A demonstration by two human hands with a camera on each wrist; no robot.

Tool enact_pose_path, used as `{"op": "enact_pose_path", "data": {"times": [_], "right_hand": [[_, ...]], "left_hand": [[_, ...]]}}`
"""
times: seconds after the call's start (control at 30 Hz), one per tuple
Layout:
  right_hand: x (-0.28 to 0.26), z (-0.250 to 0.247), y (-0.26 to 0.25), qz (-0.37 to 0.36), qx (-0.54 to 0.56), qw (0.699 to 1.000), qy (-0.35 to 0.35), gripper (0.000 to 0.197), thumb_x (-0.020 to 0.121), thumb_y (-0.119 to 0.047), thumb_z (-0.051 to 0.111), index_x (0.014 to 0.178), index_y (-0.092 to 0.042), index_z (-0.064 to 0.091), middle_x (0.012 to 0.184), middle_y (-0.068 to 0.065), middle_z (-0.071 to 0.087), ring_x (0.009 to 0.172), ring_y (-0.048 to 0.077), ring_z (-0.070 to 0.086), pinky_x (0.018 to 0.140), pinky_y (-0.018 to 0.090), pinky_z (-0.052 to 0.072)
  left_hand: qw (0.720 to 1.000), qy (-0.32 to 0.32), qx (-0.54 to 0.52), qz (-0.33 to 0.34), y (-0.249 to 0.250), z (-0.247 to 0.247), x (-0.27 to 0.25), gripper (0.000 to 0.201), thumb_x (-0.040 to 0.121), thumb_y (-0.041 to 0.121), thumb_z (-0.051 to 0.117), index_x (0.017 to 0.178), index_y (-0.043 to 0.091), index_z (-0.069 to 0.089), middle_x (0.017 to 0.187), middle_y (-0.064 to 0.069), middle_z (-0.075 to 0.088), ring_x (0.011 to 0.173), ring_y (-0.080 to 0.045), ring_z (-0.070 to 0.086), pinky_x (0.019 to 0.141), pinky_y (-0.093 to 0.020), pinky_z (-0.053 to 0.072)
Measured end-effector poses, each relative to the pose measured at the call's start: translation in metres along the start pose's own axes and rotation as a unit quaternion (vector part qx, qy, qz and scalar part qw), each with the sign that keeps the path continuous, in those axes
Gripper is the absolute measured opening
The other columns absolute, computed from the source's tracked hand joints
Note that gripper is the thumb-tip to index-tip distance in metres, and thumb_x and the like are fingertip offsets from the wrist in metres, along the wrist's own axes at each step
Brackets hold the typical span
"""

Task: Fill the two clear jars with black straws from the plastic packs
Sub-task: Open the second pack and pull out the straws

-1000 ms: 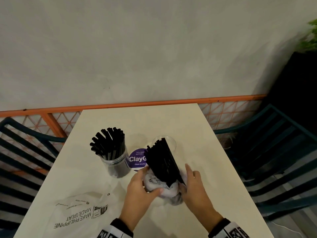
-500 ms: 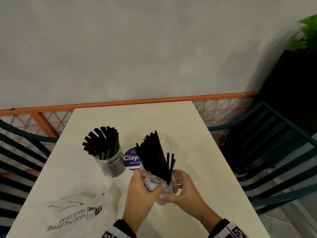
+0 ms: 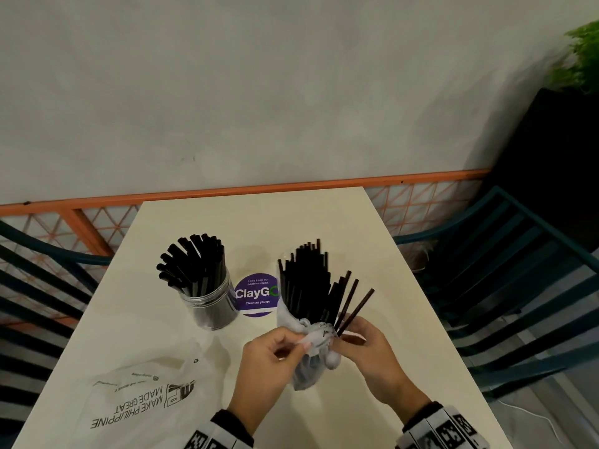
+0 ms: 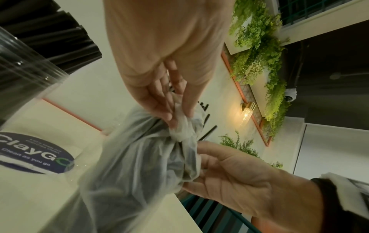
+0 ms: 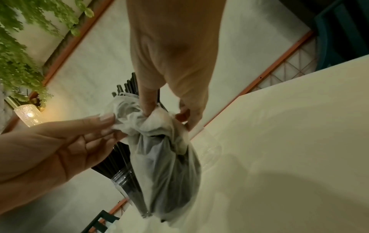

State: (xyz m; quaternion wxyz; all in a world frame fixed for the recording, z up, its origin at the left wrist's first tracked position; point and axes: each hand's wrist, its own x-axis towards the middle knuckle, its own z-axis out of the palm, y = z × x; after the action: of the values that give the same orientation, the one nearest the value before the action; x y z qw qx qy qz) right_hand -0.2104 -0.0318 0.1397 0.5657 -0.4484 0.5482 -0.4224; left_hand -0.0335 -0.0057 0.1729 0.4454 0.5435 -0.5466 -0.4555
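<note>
A clear jar (image 3: 210, 303) packed with black straws stands left of centre on the table. Both hands hold a thin plastic pack (image 3: 308, 367) upright just above the table, nearer to me. Black straws (image 3: 308, 286) fan out of its top, and a few lean right. My left hand (image 3: 303, 343) pinches the bunched plastic at the pack's neck (image 4: 179, 123). On the other side of the neck, my right hand (image 3: 340, 335) pinches the plastic with thumb and fingers (image 5: 147, 108). In the head view the straws hide the second clear jar.
An empty printed plastic bag (image 3: 139, 393) lies flat at the near left of the cream table (image 3: 372, 247). A purple round sticker (image 3: 257, 294) sits between the jar and the pack. Dark slatted chairs (image 3: 518, 270) flank the table; the wall runs behind.
The pack stands more upright and its straws have spread, a few tipping right. My right hand went from the pack's side to its neck; my left now pinches the plastic at the neck.
</note>
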Motion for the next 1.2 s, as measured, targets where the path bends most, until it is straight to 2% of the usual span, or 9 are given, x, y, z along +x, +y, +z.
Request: {"op": "enact_pose_path", "data": {"times": [0.27, 0.43, 0.53, 0.63, 0.73, 0.87, 1.0, 1.07, 1.2], "right_hand": [[-0.003, 0.002, 0.004, 0.141, -0.048, 0.985, -0.083, 0.023, 0.09, -0.026, 0.057, 0.105, -0.008, 0.063, 0.102, 0.011, 0.068, 0.09, 0.02, 0.064, 0.075, 0.031, 0.055], [0.0, -0.006, 0.004, -0.062, -0.231, 0.971, -0.017, 0.013, 0.089, -0.016, 0.055, 0.086, -0.027, 0.061, 0.084, -0.001, 0.068, 0.078, 0.011, 0.063, 0.066, 0.025, 0.051], [0.003, -0.016, 0.004, -0.108, -0.271, 0.956, -0.018, 0.013, 0.091, -0.02, 0.054, 0.095, -0.032, 0.057, 0.092, -0.007, 0.065, 0.084, 0.009, 0.06, 0.067, 0.013, 0.045], [0.003, -0.019, 0.003, -0.117, -0.327, 0.935, -0.07, 0.02, 0.095, -0.023, 0.044, 0.115, -0.026, 0.047, 0.107, -0.003, 0.054, 0.099, 0.007, 0.051, 0.077, 0.006, 0.039], [-0.002, -0.01, -0.001, -0.136, -0.356, 0.917, -0.119, 0.032, 0.098, -0.021, 0.037, 0.13, -0.023, 0.037, 0.114, -0.003, 0.045, 0.103, 0.005, 0.047, 0.089, 0.008, 0.036], [0.0, -0.005, -0.002, -0.164, -0.461, 0.86, -0.146, 0.04, 0.091, -0.016, 0.032, 0.13, -0.015, 0.021, 0.099, -0.002, 0.03, 0.08, 0.004, 0.038, 0.076, 0.014, 0.033], [0.003, -0.006, 0.014, -0.246, -0.541, 0.795, -0.122, 0.059, 0.079, -0.01, 0.025, 0.137, -0.007, 0.015, 0.115, 0.003, 0.03, 0.099, 0.022, 0.041, 0.087, 0.023, 0.047], [0.001, -0.004, 0.014, -0.23, -0.544, 0.798, -0.122, 0.065, 0.081, -0.002, 0.028, 0.143, 0.003, 0.01, 0.128, 0.011, 0.03, 0.106, 0.024, 0.04, 0.092, 0.023, 0.045], [-0.001, -0.004, 0.014, -0.185, -0.528, 0.821, -0.116, 0.061, 0.084, 0.001, 0.035, 0.142, -0.003, 0.017, 0.11, 0.008, 0.036, 0.07, 0.007, 0.031, 0.06, 0.013, 0.029]], "left_hand": [[0.999, -0.033, 0.0, -0.017, -0.008, 0.003, -0.001, 0.02, 0.076, 0.006, 0.071, 0.066, 0.023, 0.072, 0.072, -0.006, 0.074, 0.072, -0.018, 0.068, 0.073, -0.027, 0.055], [0.994, -0.081, 0.068, -0.002, -0.008, -0.008, -0.001, 0.006, 0.079, 0.029, 0.069, 0.08, 0.027, 0.075, 0.08, 0.011, 0.074, 0.072, -0.015, 0.066, 0.07, -0.027, 0.054], [0.978, -0.004, 0.194, 0.076, 0.0, -0.024, 0.002, 0.058, 0.064, 0.075, 0.054, 0.101, 0.033, 0.069, 0.082, 0.018, 0.054, 0.075, -0.005, 0.052, 0.065, -0.013, 0.043], [0.982, 0.138, 0.11, 0.062, 0.009, -0.035, 0.015, 0.094, 0.047, 0.07, 0.066, 0.129, 0.034, 0.039, 0.114, 0.012, 0.037, 0.101, -0.002, 0.047, 0.087, -0.018, 0.039], [1.0, 0.021, 0.004, 0.003, 0.013, -0.029, 0.033, 0.135, 0.032, 0.073, 0.075, 0.142, 0.039, 0.004, 0.139, 0.012, 0.025, 0.131, -0.007, 0.032, 0.107, -0.028, 0.03], [0.993, -0.013, 0.08, 0.085, 0.027, 0.0, 0.034, 0.118, 0.038, 0.066, 0.077, 0.134, 0.049, 0.011, 0.134, 0.029, 0.027, 0.128, 0.012, 0.027, 0.102, -0.009, 0.023], [0.963, 0.062, 0.214, 0.153, 0.03, 0.028, 0.033, 0.102, 0.051, 0.065, 0.071, 0.136, 0.029, 0.027, 0.146, 0.011, 0.022, 0.135, -0.004, 0.021, 0.108, -0.021, 0.025], [0.942, 0.083, 0.264, 0.187, 0.031, 0.038, 0.038, 0.078, 0.061, 0.058, 0.066, 0.125, 0.026, 0.037, 0.143, 0.004, 0.035, 0.128, -0.006, 0.032, 0.106, -0.025, 0.032], [0.912, 0.112, 0.308, 0.247, 0.038, 0.046, 0.054, 0.025, 0.077, 0.032, 0.058, 0.099, 0.023, 0.051, 0.096, 0.005, 0.062, 0.087, -0.012, 0.055, 0.076, -0.031, 0.051]]}}
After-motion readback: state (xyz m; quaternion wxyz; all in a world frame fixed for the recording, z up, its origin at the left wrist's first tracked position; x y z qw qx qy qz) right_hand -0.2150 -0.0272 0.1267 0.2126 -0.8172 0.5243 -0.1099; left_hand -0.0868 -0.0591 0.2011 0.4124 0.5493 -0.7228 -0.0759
